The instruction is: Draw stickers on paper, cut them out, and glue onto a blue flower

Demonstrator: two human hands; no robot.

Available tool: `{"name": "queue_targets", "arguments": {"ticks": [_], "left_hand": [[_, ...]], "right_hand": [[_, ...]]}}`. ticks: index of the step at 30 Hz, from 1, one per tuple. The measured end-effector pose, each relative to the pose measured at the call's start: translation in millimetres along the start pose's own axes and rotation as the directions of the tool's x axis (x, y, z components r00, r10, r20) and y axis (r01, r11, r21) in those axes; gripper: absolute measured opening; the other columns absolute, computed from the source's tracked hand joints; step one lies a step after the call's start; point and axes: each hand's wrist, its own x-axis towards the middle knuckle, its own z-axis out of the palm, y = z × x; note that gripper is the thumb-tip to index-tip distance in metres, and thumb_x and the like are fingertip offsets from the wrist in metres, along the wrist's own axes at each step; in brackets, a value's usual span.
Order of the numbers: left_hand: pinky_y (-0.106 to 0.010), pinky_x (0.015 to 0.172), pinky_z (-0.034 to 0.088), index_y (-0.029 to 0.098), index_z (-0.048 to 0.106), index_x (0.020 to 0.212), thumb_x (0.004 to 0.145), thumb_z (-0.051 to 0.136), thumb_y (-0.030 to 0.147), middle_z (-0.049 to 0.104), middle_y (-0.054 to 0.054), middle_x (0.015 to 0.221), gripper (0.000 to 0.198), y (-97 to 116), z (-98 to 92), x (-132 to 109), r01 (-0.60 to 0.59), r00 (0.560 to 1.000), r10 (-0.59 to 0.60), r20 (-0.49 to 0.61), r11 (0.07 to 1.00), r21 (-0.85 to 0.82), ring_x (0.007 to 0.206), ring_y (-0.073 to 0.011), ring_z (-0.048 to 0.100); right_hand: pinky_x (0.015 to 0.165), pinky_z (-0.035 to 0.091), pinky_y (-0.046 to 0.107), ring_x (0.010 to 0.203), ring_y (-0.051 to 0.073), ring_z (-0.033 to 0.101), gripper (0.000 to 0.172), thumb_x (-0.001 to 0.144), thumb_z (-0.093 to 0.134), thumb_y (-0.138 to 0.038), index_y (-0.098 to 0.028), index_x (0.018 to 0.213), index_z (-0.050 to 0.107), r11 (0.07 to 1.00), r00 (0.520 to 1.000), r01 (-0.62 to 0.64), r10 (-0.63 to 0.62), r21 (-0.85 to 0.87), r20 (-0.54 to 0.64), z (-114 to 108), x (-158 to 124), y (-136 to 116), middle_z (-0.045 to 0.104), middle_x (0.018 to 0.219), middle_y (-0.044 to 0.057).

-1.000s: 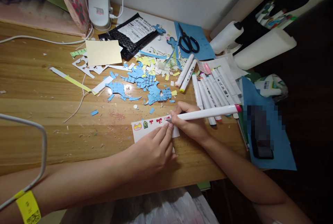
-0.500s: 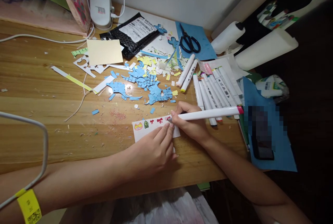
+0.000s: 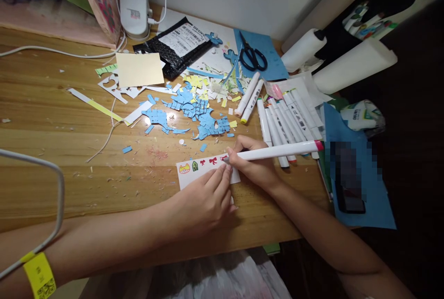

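Gripping a white-barrelled marker [image 3: 277, 152] in a pen hold, the right hand [image 3: 255, 167] is closed around the barrel close to the tip. The tip meets the right end of a white card strip [image 3: 192, 176]. The barrel slants low to the right, its pink end above a row of spare markers [image 3: 284, 118]; the low angle appears to suit fine work on a small figure.

The left hand [image 3: 204, 202] lies open and flat, fingertips pressing the strip's lower edge, in my judgement to stop the light card sliding under the tip.

The strip sits near the front edge of the tabletop [image 3: 52, 118], right of centre. It carries a row of small drawings: an orange-yellow figure, a green one and red bows.

The spare markers lie just beside the right hand, toward the right edge, within easy reach. Blue and yellow paper scraps [image 3: 194, 111] are heaped mid-tabletop, behind the strip and apart from it. Scissors [image 3: 251, 56] rest on a blue sheet [image 3: 277, 65] near the back edge, and a black mailer bag [image 3: 176, 44] and white lamp base [image 3: 133, 5] lie further left along it. A yellow wristband [image 3: 38, 276] circles the left forearm.
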Motion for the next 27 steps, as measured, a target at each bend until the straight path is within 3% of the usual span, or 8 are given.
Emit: {"name": "queue_targets", "arguments": {"ticks": [27], "left_hand": [[-0.041, 0.091, 0.046, 0.001, 0.060, 0.088, 0.090, 0.042, 0.030, 0.060, -0.028, 0.108, 0.035, -0.7, -0.4, 1.2, -0.008, 1.000, 0.008, 0.012, 1.000, 0.001, 0.108, -0.0336, 0.056]], "right_hand": [[0.044, 0.028, 0.021, 0.048, 0.009, 0.037, 0.032, 0.078, 0.058, -0.032, -0.019, 0.055, 0.040, 1.000, 1.000, -0.014, 0.014, 0.014, -0.001, -0.3, 0.1, -2.5, 0.041, 0.050, -0.005]]}}
